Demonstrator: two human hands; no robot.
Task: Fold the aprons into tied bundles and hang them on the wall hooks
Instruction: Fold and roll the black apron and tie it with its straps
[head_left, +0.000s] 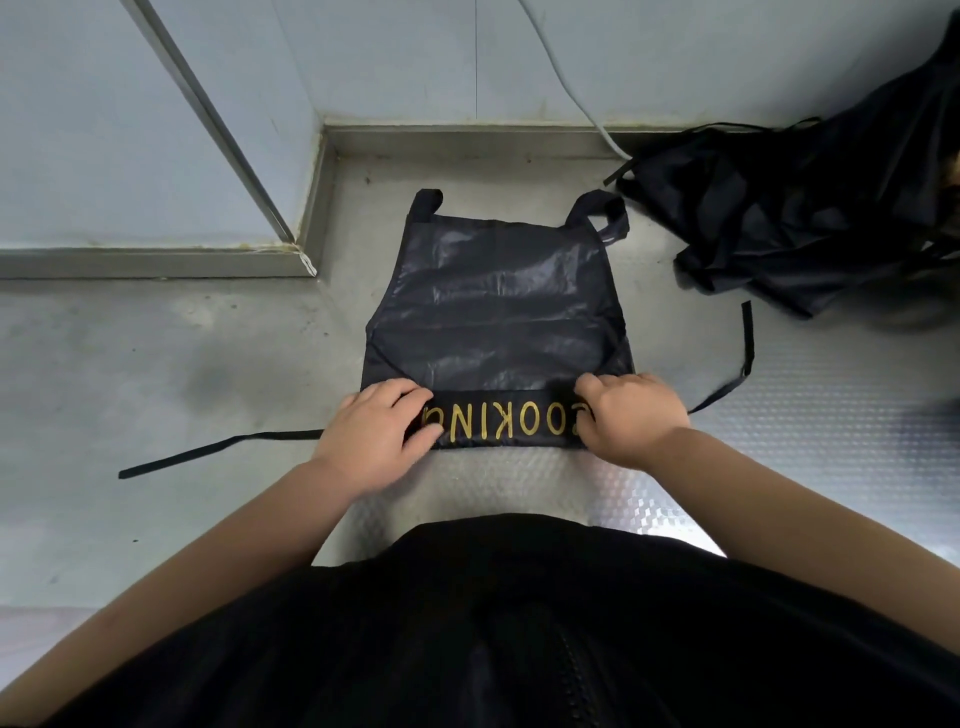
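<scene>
1. Squarely ahead, a black apron (493, 291) lies flat on the steel worktop (156, 364), its near edge folded into a band with gold COOKING lettering.
2. Left hand (382, 431) pinches the band's left end.
3. Right hand (631, 415) grips the right end, fingers curled.
4. One waist tie (208, 448) trails left; a heap of black aprons (805, 208) lies far right.

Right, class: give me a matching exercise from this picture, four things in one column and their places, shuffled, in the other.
Things
1 gold lettering
2 heap of dark aprons
3 left hand
4 white cable

Places
a gripping the left end of the flat apron's folded near edge
b running down the back wall
c on the folded band, upside down
d far right of the surface

Pairs: 1-c, 2-d, 3-a, 4-b
</scene>
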